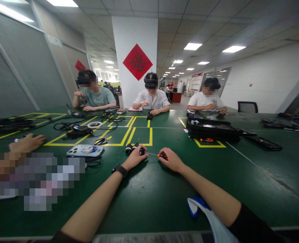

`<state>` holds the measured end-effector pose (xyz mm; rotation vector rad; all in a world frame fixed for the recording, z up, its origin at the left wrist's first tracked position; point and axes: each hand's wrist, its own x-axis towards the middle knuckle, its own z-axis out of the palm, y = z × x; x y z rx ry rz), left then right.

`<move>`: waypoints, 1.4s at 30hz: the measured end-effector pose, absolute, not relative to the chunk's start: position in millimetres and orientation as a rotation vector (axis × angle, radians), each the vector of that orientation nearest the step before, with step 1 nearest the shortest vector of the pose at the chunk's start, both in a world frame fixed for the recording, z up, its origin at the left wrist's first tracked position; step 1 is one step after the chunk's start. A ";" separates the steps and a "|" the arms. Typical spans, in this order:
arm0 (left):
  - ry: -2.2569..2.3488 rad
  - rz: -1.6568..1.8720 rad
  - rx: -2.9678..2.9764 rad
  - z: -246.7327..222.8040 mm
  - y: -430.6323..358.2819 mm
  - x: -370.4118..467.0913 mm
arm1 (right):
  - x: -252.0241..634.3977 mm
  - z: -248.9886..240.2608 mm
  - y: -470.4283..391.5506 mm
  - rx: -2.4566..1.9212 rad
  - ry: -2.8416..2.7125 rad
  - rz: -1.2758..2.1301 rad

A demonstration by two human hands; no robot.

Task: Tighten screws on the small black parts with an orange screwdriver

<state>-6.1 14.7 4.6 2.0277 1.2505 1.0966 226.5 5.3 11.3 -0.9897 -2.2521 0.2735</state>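
Note:
My right hand [171,160] is closed around the orange and black handle of a screwdriver [162,155]. Its thin metal shaft points left toward my left hand [135,157], which wears a black watch at the wrist. Those left fingers are wrapped round a small black part [141,151], and the shaft's tip meets it or lies just beside it; I cannot tell which. More small black round parts with pale rings [129,148] sit on the green table just behind my left hand.
A phone in a patterned case [85,151] lies to the left, near a co-worker's hand [28,143]. Black trays [212,128] stand at the right behind an orange tool [206,140]. Cables and a white tape roll [94,125] lie back left. Three people sit opposite.

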 end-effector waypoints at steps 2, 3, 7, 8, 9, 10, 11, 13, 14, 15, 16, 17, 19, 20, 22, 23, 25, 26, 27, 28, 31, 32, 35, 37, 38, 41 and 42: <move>1.254 1.099 2.028 4.7 14.7 -6.0 | 226.7 10.9 6.7 -1.003 -2.258 0.252; 1.256 1.098 2.027 4.8 14.7 -5.9 | 226.9 10.6 7.6 -1.008 -2.263 0.243; 1.277 1.090 2.026 5.5 14.2 -5.9 | 228.0 9.3 10.2 -0.998 -2.288 0.229; 1.281 1.090 2.026 5.6 14.1 -6.0 | 228.2 9.1 10.3 -0.987 -2.291 0.230; 1.283 1.091 2.028 5.5 14.0 -6.1 | 228.4 9.1 10.2 -0.973 -2.294 0.234; 1.285 1.095 2.029 5.4 14.0 -6.2 | 228.5 9.1 9.8 -0.961 -2.295 0.240; 1.286 1.098 2.030 5.2 14.0 -6.3 | 228.6 9.3 9.1 -0.953 -2.292 0.248; 1.291 1.106 2.031 4.6 14.1 -6.5 | 228.6 10.0 7.4 -0.952 -2.276 0.267; 1.294 1.108 2.033 4.3 14.2 -6.5 | 228.5 10.4 6.5 -0.955 -2.266 0.276; 1.295 1.108 2.035 3.9 14.3 -6.4 | 228.4 10.8 5.6 -0.960 -2.256 0.283; 1.295 1.108 2.038 3.6 14.4 -6.4 | 228.2 11.2 4.8 -0.964 -2.249 0.287; 1.293 1.108 2.042 3.4 14.4 -6.3 | 228.1 11.5 4.1 -0.967 -2.244 0.288; 1.284 1.109 2.052 3.2 14.5 -6.3 | 227.7 11.7 3.5 -0.973 -2.244 0.281; 1.274 1.106 2.057 3.2 14.5 -6.2 | 227.6 11.6 3.7 -0.978 -2.247 0.272; 1.252 1.093 2.059 3.5 14.4 -6.3 | 227.4 10.9 4.9 -0.994 -2.258 0.253; 1.247 1.087 2.057 3.7 14.3 -6.3 | 227.5 10.4 6.0 -1.005 -2.264 0.244; 1.256 1.083 2.056 4.1 14.2 -6.5 | 227.8 9.4 8.2 -1.018 -2.281 0.232; 1.266 1.087 2.059 4.2 14.1 -6.5 | 228.0 8.9 9.3 -1.016 -2.291 0.229; 1.275 1.091 2.062 4.3 14.1 -6.6 | 228.3 8.6 10.0 -1.009 -2.301 0.229; 1.280 1.096 2.064 4.3 14.1 -6.6 | 228.6 8.4 10.4 -0.999 -2.308 0.231; 1.280 1.106 2.061 4.4 13.8 -6.7 | 229.3 8.8 9.8 -0.962 -2.303 0.248; 1.278 1.109 2.057 4.3 13.7 -6.8 | 229.3 9.1 9.1 -0.951 -2.296 0.253; 1.269 1.104 2.045 4.1 13.5 -7.2 | 229.0 9.9 7.2 -0.938 -2.279 0.267; 1.269 1.102 2.045 3.6 13.9 -7.4 | 228.4 10.2 6.6 -0.946 -2.285 0.278; 1.273 1.106 2.047 3.3 14.3 -7.4 | 228.2 10.2 6.4 -0.955 -2.290 0.279; 1.274 1.116 2.049 2.4 15.6 -7.2 | 227.9 10.4 6.2 -0.992 -2.291 0.267; 1.269 1.115 2.049 2.2 15.9 -7.1 | 228.0 10.6 6.2 -1.004 -2.286 0.263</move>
